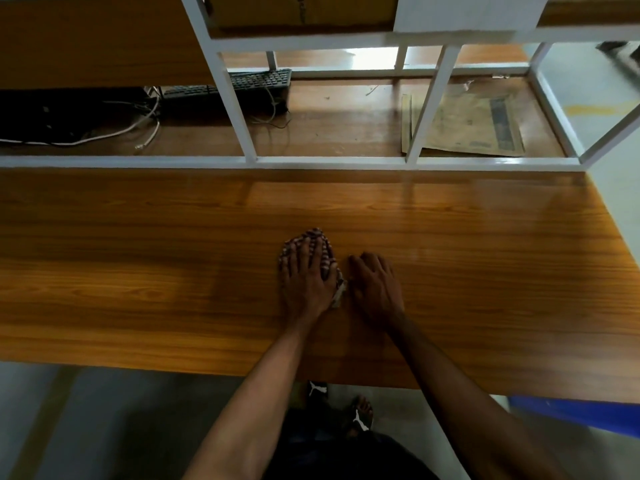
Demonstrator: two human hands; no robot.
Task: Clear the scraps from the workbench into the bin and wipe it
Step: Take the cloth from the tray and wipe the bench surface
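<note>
crumpled checked cloth under flat left hand

The left hand hides most of the cloth. The tabletop runs past the left edge. A blue thing at near right is cut off, too little showing to tell what it is.

Dim, warm indoor light. A bright white glare patch sits at top centre, with softer sheen across the glossy orange-brown wooden workbench top. Frame edges bow from wide-angle distortion; upper corners look soft and blurred.
</note>
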